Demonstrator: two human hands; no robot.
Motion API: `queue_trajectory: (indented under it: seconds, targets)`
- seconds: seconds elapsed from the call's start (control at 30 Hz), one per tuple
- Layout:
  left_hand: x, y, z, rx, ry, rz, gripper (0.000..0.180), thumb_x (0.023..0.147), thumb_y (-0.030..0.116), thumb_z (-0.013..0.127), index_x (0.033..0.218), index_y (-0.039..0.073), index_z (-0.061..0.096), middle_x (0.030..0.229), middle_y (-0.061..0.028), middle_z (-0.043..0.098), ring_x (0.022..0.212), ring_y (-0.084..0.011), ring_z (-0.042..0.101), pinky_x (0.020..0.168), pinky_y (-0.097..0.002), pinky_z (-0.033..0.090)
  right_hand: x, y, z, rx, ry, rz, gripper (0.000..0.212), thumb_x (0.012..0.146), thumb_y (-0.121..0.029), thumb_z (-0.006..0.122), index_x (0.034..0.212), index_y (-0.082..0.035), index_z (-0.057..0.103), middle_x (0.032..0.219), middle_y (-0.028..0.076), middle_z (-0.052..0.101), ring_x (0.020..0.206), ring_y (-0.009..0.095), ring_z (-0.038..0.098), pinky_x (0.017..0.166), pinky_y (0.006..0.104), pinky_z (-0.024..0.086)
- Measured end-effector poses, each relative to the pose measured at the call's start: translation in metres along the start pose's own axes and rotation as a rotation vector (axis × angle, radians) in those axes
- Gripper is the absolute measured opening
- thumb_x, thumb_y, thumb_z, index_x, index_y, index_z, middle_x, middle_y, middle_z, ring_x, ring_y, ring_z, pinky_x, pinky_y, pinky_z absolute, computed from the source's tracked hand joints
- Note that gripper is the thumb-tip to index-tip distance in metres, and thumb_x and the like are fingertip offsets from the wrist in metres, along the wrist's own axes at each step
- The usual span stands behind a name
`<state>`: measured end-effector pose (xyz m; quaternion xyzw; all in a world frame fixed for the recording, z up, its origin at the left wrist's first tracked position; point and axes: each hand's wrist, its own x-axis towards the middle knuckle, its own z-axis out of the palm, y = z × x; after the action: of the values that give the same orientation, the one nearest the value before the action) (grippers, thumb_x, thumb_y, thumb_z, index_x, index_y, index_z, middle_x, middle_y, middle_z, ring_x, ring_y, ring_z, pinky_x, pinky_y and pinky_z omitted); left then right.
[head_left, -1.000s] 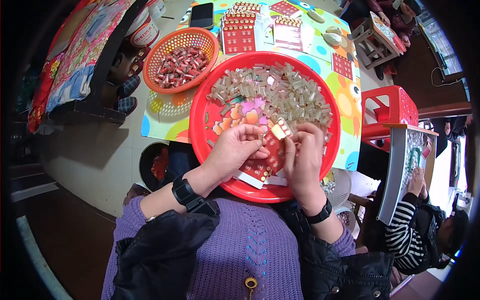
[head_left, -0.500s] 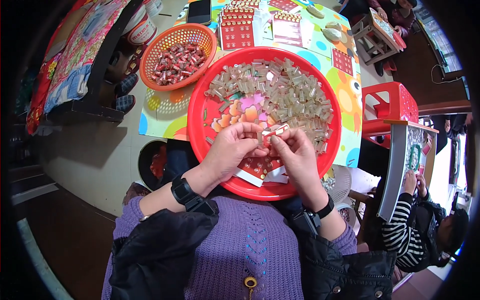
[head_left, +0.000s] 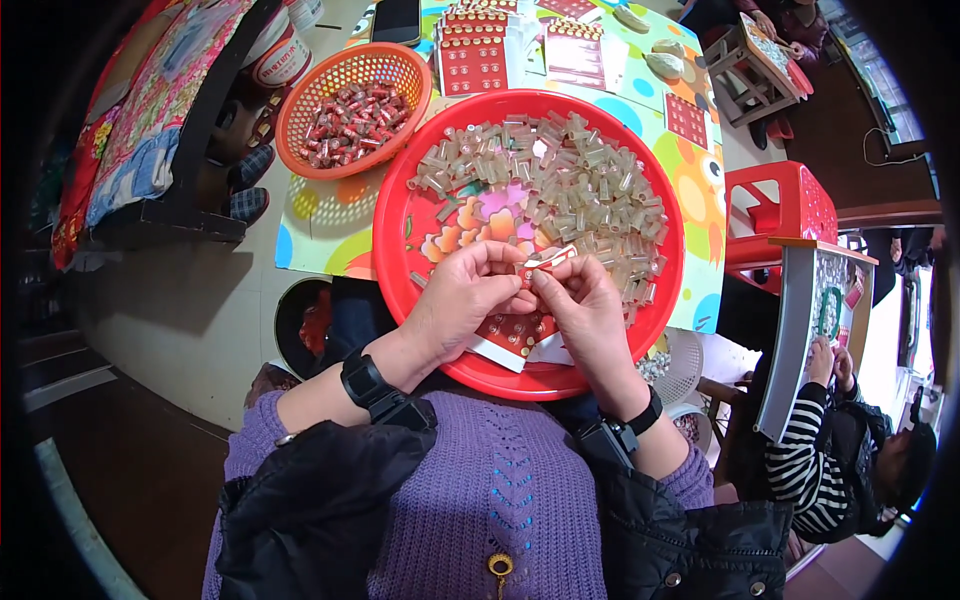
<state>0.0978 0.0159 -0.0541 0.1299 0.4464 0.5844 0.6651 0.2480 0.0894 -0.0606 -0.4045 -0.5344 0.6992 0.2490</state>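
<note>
Over the near part of a red round tray [head_left: 388,235], my left hand [head_left: 475,290] and my right hand [head_left: 590,310] meet at the fingertips. Both are closed in a pinch. Between them is a small red-and-white label [head_left: 545,262], held by my right thumb and finger against a short clear tube in my left fingertips. The tube is now mostly covered by the label and fingers. Beneath my hands lie red label sheets [head_left: 515,333] with white backing. Many loose clear tubes [head_left: 590,185] fill the tray's far and right side.
An orange basket [head_left: 420,80] of red-wrapped tubes stands beyond the tray's left side. Stacked red sheets [head_left: 475,60], a phone [head_left: 397,22] and stones [head_left: 664,65] lie on the patterned table. At right are a red stool [head_left: 790,205] and another person [head_left: 830,450] working at a small table.
The red label has come across the clear tube at my left fingertips, and my right thumb and finger have shifted slightly left and up. The tray's contents look the same.
</note>
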Motion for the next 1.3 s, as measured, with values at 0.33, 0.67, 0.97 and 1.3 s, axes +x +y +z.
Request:
queue_trajectory:
  seconds: [0.33,0.67,0.97,1.3]
  targets:
    - [-0.001,-0.001,0.004,0.04,-0.029,0.053,0.024,0.091,0.002,0.055,0.115,-0.002,0.052,0.1,-0.01,0.061,0.083,-0.014,0.065,0.074,-0.023,0.055,0.001,0.007,-0.001,0.031,-0.037,-0.064,0.01,0.092,-0.007,0.057,0.097,-0.001,0.052,0.09,0.002,0.059,0.08,0.007,0.058,0.07,0.0202,0.049]
    - [0.001,-0.003,-0.002,0.137,-0.028,0.099,0.024,0.093,0.004,0.053,0.116,-0.004,0.052,0.098,-0.0102,0.062,0.084,-0.0143,0.066,0.076,-0.0241,0.055,-0.01,-0.021,0.008,-0.278,0.027,-0.009,0.018,0.091,-0.005,0.056,0.109,-0.001,0.054,0.092,0.006,0.059,0.086,0.013,0.059,0.074,0.025,0.049]
    - [0.003,0.022,-0.009,0.218,0.044,0.09,0.021,0.091,0.005,0.053,0.11,-0.003,0.055,0.092,-0.0083,0.062,0.08,-0.0134,0.065,0.07,-0.0247,0.053,0.005,-0.023,-0.01,-1.131,-0.048,-0.653,0.03,0.076,-0.001,0.063,0.105,-0.005,0.06,0.102,0.014,0.056,0.094,0.033,0.056,0.074,0.0383,0.05]
    - [0.066,0.045,0.014,1.73,0.161,0.841,0.014,0.081,0.013,0.064,0.084,-0.001,0.061,0.083,-0.0168,0.061,0.076,-0.0321,0.062,0.067,-0.0404,0.049,0.004,0.003,-0.01,-1.162,0.117,-0.639,0.02,0.073,-0.008,0.063,0.091,-0.002,0.058,0.085,0.013,0.056,0.079,0.033,0.058,0.067,0.0403,0.049]
